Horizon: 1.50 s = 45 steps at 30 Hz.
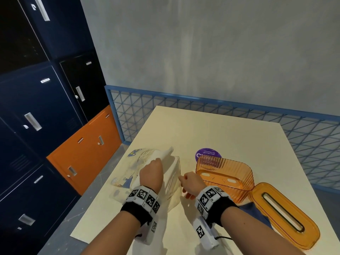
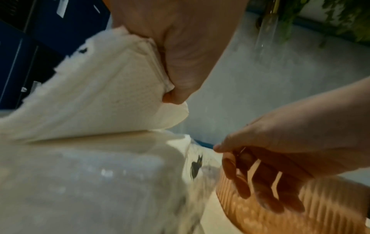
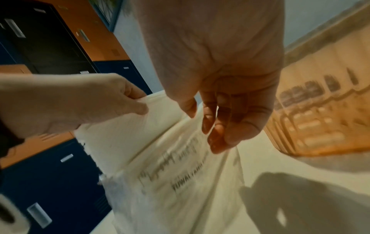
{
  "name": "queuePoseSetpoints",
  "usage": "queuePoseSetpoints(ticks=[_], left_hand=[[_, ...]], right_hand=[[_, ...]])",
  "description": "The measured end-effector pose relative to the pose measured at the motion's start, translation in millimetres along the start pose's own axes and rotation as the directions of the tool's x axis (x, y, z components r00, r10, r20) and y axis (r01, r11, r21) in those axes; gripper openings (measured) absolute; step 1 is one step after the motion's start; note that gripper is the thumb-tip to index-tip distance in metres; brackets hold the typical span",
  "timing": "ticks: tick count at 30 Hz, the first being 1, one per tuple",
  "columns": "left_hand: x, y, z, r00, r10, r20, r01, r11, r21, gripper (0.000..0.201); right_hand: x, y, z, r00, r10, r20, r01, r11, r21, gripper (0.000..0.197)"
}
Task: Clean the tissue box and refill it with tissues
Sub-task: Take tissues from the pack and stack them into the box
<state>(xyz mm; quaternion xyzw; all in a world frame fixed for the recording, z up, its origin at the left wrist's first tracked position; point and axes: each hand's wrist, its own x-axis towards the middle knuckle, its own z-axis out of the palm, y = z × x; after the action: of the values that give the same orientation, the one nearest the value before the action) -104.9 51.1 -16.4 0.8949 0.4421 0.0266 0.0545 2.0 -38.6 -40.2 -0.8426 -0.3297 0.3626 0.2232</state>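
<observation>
Table: cream top (image 1: 211, 129) standing beside blue and orange lockers (image 1: 55, 107).
Left hand (image 1: 151, 173): gripping the white tissues (image 1: 166, 153) — they are sticking out of their plastic wrapper (image 1: 173, 188).
Right hand (image 1: 191, 183): pinching the wrapper's edge.
Tissue box (image 1: 224, 176): sitting open just right of the hands — lid (image 1: 283, 214) lying beside it.

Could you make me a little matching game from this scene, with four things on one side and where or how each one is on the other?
Things:
1. tissue stack
2. plastic wrapper
3. orange box
4. orange lid

States:
A. lying flat at the table's right, slot up
B. pinched by the right hand
C. gripped by the left hand
D. standing open, nothing inside

Pairs: 1-C, 2-B, 3-D, 4-A
</observation>
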Motion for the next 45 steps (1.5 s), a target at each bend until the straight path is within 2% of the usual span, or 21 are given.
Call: queuePoseSetpoints(ticks=[3,5,7,9,12,15,16,18,19,20,22,23,25,27,29,31,34,36,38,42,45], left_hand=[[-2.5,-5.5,-19.8,0.992,0.018,-0.124,-0.023,0.999,-0.043,0.022],[-7.8,-7.7,-28.7,0.975,0.06,-0.214,-0.085,0.99,-0.109,0.023],[-16.6,-10.0,-33.0,0.923,0.173,-0.344,-0.236,0.96,-0.151,0.026],[-25.0,-12.6,-32.3,0.837,0.327,-0.439,-0.406,0.908,-0.098,0.03],[-28.8,-17.4,-16.8,0.728,0.436,-0.53,-0.549,0.833,-0.068,0.033],[-27.9,-21.5,-2.2,0.68,0.482,-0.552,-0.625,0.775,-0.094,0.028],[-28.3,-23.6,1.9,0.695,0.477,-0.538,-0.623,0.773,-0.118,0.031],[-30.0,-27.2,7.2,0.806,0.312,-0.503,-0.523,0.773,-0.359,0.045],[-29.8,-28.2,6.6,0.871,0.151,-0.468,-0.421,0.72,-0.552,0.051],[-28.5,-28.9,4.0,0.921,-0.033,-0.388,-0.289,0.608,-0.739,0.054],[-21.9,-29.3,-3.3,0.956,-0.285,-0.065,0.005,0.238,-0.971,0.052],[-16.9,-31.2,-3.8,0.95,-0.295,0.103,0.112,0.015,-0.994,0.052],[-5.4,-37.7,-1.0,0.927,-0.222,0.304,0.236,-0.287,-0.929,0.053],[4.8,-47.8,0.4,0.926,-0.138,0.351,0.276,-0.388,-0.88,0.058],[8.6,-52.8,-3.5,0.95,-0.066,0.304,0.263,-0.351,-0.899,0.057],[5.8,-53.7,-13.6,0.965,-0.095,0.243,0.215,-0.235,-0.948,0.034],[2.6,-57.5,-22.1,0.97,-0.233,0.062,0.073,0.039,-0.997,0.032],[0.6,-58.4,-20.5,0.962,-0.269,-0.041,0.007,0.174,-0.985,0.032],[-4.3,-57.6,-10.7,0.957,-0.279,-0.082,-0.011,0.247,-0.969,0.036],[-13.4,-55.5,22.5,0.972,-0.234,-0.015,0.08,0.391,-0.917,0.036],[-13.4,-53.9,29.4,0.975,-0.219,-0.044,0.054,0.422,-0.905,0.027]], right_hand=[[-3.3,-22.8,-28.1,0.999,0.035,0.005,-0.036,0.959,0.28,0.055],[-6.1,-39.0,-48.4,0.995,0.036,0.092,-0.081,0.826,0.558,0.066],[-7.3,-50.1,-67.1,0.978,-0.013,0.206,-0.148,0.655,0.741,0.072],[-7.5,-57.7,-81.3,0.955,-0.075,0.288,-0.19,0.592,0.783,0.068],[-9.5,-68.6,-94.4,0.946,-0.035,0.323,-0.221,0.659,0.719,0.054],[-9.9,-77.2,-102.7,0.95,-0.018,0.311,-0.174,0.797,0.578,0.046],[-8.7,-78.8,-105.1,0.96,-0.034,0.277,-0.119,0.848,0.517,0.041],[-7.4,-80.4,-108.5,0.979,-0.094,0.18,0.017,0.921,0.39,0.031],[-8.8,-81.9,-109.8,0.982,-0.129,0.135,0.078,0.941,0.329,0.029],[-11.3,-83.6,-111.0,0.981,-0.165,0.102,0.131,0.951,0.28,0.028],[-17.2,-87.4,-111.6,0.964,-0.253,0.077,0.23,0.945,0.232,0.023],[-19.4,-89.0,-111.3,0.951,-0.299,0.083,0.275,0.935,0.224,0.022],[-21.1,-91.2,-110.7,0.927,-0.362,0.097,0.335,0.917,0.218,0.022],[-20.3,-92.2,-109.3,0.916,-0.389,0.102,0.354,0.9,0.254,0.022],[-18.7,-89.5,-105.2,0.913,-0.398,0.088,0.357,0.884,0.303,0.022],[-16.2,-84.5,-97.0,0.918,-0.394,0.036,0.358,0.866,0.349,0.021],[-8.6,-75.8,-80.3,0.919,-0.386,-0.08,0.386,0.84,0.38,0.029],[-4.8,-70.1,-67.5,0.922,-0.364,-0.133,0.386,0.828,0.407,0.029],[-2.0,-60.7,-51.7,0.94,-0.312,-0.141,0.342,0.832,0.438,0.029],[6.4,-30.8,-17.1,0.979,-0.154,-0.134,0.197,0.886,0.419,0.044],[10.5,-26.7,-10.7,0.975,-0.129,-0.181,0.195,0.887,0.418,0.048]])
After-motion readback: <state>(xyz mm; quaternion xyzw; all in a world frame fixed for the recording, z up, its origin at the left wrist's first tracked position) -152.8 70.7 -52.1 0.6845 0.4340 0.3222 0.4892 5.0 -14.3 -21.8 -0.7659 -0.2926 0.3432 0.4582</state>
